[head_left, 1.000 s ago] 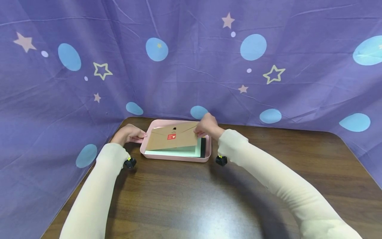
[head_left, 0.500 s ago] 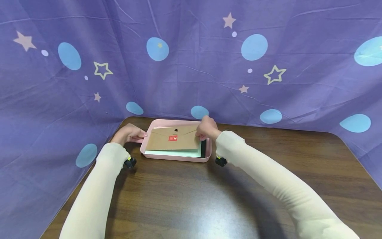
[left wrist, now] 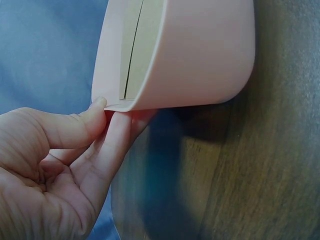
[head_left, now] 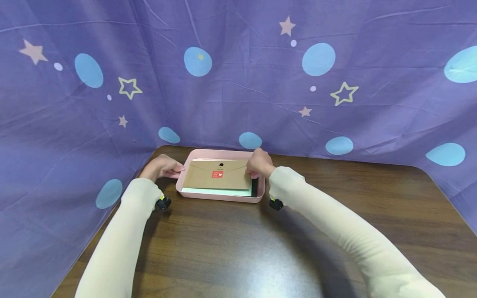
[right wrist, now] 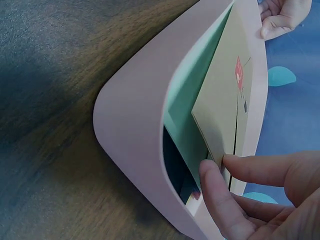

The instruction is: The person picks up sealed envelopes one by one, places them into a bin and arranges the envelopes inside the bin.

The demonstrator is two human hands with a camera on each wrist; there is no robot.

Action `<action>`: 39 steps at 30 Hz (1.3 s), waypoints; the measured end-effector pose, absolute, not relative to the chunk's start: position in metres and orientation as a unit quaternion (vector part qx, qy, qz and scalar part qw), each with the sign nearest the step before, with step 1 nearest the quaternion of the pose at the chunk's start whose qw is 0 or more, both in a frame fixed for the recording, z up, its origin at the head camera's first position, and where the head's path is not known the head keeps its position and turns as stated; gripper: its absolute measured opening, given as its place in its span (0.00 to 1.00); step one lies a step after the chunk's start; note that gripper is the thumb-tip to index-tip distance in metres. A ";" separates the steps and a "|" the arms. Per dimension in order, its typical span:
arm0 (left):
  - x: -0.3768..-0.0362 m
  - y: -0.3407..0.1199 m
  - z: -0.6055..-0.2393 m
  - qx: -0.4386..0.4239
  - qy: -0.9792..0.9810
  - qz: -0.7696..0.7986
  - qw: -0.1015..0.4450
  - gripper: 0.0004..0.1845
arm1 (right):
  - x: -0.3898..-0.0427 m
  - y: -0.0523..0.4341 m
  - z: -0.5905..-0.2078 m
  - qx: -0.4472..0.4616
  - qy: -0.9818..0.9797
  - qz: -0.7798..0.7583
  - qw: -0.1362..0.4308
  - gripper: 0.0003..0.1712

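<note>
A pink tray (head_left: 220, 198) stands at the back left of the table. On top of the papers inside it lies a brown kraft envelope (head_left: 208, 178) with a red heart sticker and a small black print. My right hand (head_left: 258, 163) pinches the envelope's right edge between thumb and finger, seen closely in the right wrist view. My left hand (head_left: 164, 167) grips the tray's left rim, thumb on top and fingers below, as the left wrist view shows. Under the envelope are a mint-green sheet (right wrist: 187, 105) and a dark item (right wrist: 172, 160), mostly covered.
The wooden table (head_left: 208, 244) extends in front of the tray and far to the right. A purple curtain (head_left: 238, 82) with stars and blue ovals hangs right behind the tray and along the left side.
The right hand has lowered slightly with the envelope, whose raised right side has come down flatter over the green sheet. The left hand keeps its grip on the tray rim.
</note>
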State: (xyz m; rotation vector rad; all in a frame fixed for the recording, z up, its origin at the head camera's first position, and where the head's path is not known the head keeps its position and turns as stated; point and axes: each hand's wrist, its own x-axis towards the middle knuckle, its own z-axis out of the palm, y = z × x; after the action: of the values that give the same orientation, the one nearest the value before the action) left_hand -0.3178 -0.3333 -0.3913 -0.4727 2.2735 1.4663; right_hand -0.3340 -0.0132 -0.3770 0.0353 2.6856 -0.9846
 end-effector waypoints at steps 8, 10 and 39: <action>-0.317 -0.335 -0.390 -0.172 0.814 0.519 0.196 0.05 | -0.336 -0.015 -0.379 0.017 0.932 -0.330 0.146 0.08; -0.317 -0.335 -0.390 -0.171 0.814 0.520 0.197 0.05 | -0.337 -0.014 -0.378 0.016 0.933 -0.327 0.148 0.07; -0.316 -0.330 -0.388 -0.172 0.819 0.511 0.197 0.06 | -0.334 -0.010 -0.377 0.012 0.929 -0.331 0.163 0.09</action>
State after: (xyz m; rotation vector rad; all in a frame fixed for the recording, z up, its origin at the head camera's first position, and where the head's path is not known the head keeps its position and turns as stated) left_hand -0.3161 -0.3295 -0.3882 -0.4821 2.2925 1.4309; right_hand -0.3344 -0.0102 -0.3768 0.0335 2.6500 -0.9453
